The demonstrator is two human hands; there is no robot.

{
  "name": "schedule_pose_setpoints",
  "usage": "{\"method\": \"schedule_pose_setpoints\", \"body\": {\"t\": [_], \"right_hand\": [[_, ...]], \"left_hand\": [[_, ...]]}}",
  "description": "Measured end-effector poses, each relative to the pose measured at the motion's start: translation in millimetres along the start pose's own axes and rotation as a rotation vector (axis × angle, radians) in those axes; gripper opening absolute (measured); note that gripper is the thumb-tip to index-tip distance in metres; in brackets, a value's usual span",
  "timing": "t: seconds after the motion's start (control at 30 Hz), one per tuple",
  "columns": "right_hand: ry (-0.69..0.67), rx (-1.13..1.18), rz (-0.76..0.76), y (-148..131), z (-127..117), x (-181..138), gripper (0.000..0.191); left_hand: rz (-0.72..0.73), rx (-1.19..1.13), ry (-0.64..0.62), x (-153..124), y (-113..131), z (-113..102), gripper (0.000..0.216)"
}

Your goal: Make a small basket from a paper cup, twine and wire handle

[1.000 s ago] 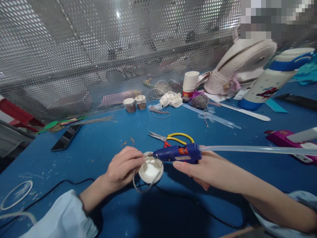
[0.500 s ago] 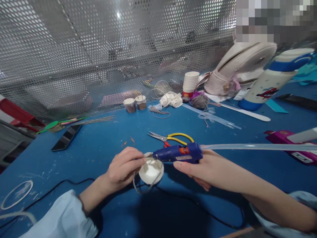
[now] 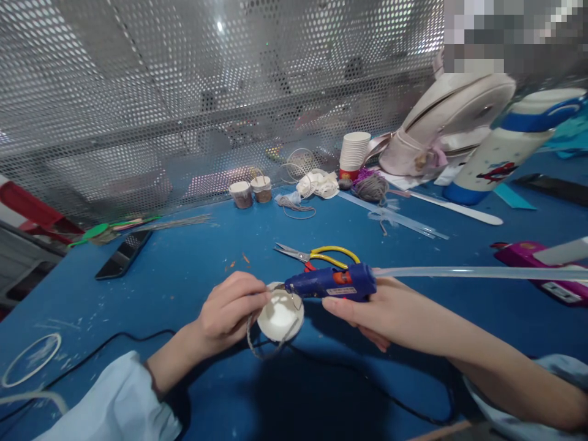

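My right hand (image 3: 372,312) is wrapped round a blue hot glue gun (image 3: 326,283), with a long clear glue stick (image 3: 463,273) running out of its back to the right. The gun's nozzle points left, at the far rim of a small white paper cup (image 3: 281,318). Closed on the cup's left side is my left hand (image 3: 234,309), fingertips at the rim by the nozzle. A grey braided cord (image 3: 264,355) loops from these fingers round the cup's near side. Whether the nozzle touches the rim I cannot tell.
Scissors (image 3: 316,254) with yellow and red handles lie just beyond the glue gun. A phone (image 3: 124,254) is at the left, a bottle (image 3: 500,153) at the right. Two small cups (image 3: 250,191), grey yarn (image 3: 371,187) and stacked paper cups (image 3: 354,153) stand along the back. A black cable (image 3: 367,373) crosses nearby.
Almost nothing differs. The glue gun's tip has shifted very slightly to the right along the cup's rim; both hands keep their hold.
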State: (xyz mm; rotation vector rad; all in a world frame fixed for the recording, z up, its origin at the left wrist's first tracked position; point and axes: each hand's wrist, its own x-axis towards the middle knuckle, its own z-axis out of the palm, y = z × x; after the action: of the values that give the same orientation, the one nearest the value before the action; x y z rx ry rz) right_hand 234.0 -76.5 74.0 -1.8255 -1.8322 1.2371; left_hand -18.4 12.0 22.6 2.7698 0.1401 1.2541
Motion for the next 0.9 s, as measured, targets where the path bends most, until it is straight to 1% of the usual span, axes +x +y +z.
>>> {"method": "schedule_pose_setpoints", "body": {"t": [0.2, 0.3, 0.53, 0.6, 0.7, 0.77, 0.9], "right_hand": [[0.0, 0.022, 0.001, -2, 1, 0, 0.063], [0.006, -0.002, 0.003, -3, 0, 0, 0.063], [0.003, 0.027, -0.004, 0, 0, 1, 0.063], [-0.014, 0.095, -0.035, 4, 1, 2, 0.061], [-0.04, 0.306, -0.128, 9, 6, 7, 0.05], [0.003, 0.36, -0.144, 11, 12, 11, 0.044], [0.169, 0.297, -0.121, 7, 24, 21, 0.038]], "left_hand": [[-0.007, -0.006, -0.004, 0, 0, 0, 0.014], [-0.005, 0.001, 0.009, 1, 1, -1, 0.012], [-0.018, -0.009, 0.018, 5, 2, -1, 0.011], [-0.029, -0.026, 0.03, 6, 3, -1, 0.01], [-0.041, -0.046, 0.047, 6, 3, -1, 0.009], [-0.049, -0.05, 0.044, 6, 3, -1, 0.01], [-0.061, -0.054, 0.045, 5, 2, 0, 0.011]]}}
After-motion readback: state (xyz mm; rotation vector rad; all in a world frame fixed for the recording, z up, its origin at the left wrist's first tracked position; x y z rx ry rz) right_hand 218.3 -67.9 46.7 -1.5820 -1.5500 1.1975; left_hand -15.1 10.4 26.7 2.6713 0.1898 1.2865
